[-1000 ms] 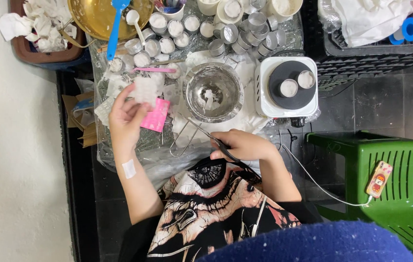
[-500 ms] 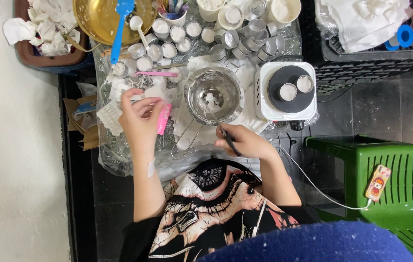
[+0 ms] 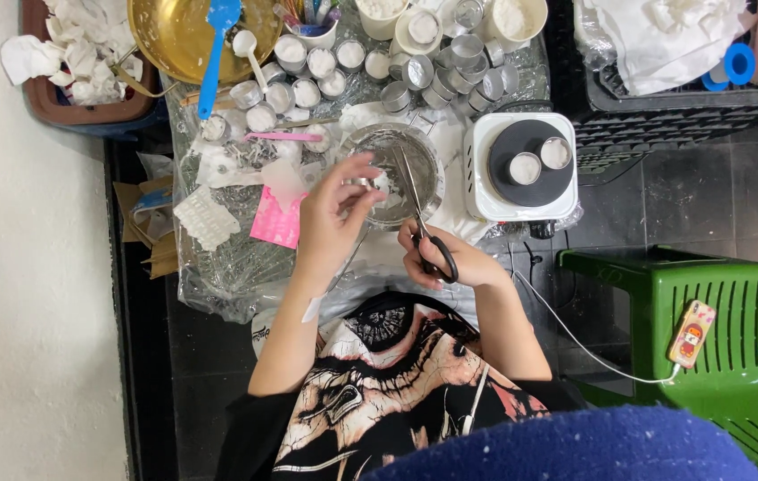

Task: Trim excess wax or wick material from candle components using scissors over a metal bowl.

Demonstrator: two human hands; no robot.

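Observation:
My left hand (image 3: 330, 218), with a white plaster at the wrist, reaches to the near rim of a round metal bowl (image 3: 433, 150) and pinches something small and pale; what it is I cannot tell. My right hand (image 3: 459, 260) grips black-handled scissors (image 3: 414, 191), and their blades point away from me over the bowl, close to my left fingertips. A pink card (image 3: 274, 223) lies on the clear plastic sheet just left of my left hand.
A white hot plate (image 3: 486, 200) with two small cups stands right of the bowl. Several small metal cups (image 3: 307, 76), a gold bowl (image 3: 174, 40) and a blue spatula (image 3: 216, 53) lie beyond. At the right are a black crate (image 3: 682, 107) and a green stool (image 3: 735, 374) with a phone (image 3: 691, 331).
My left hand has left the pink card and moved right to the bowl's rim. My right hand has brought the scissors up over the bowl.

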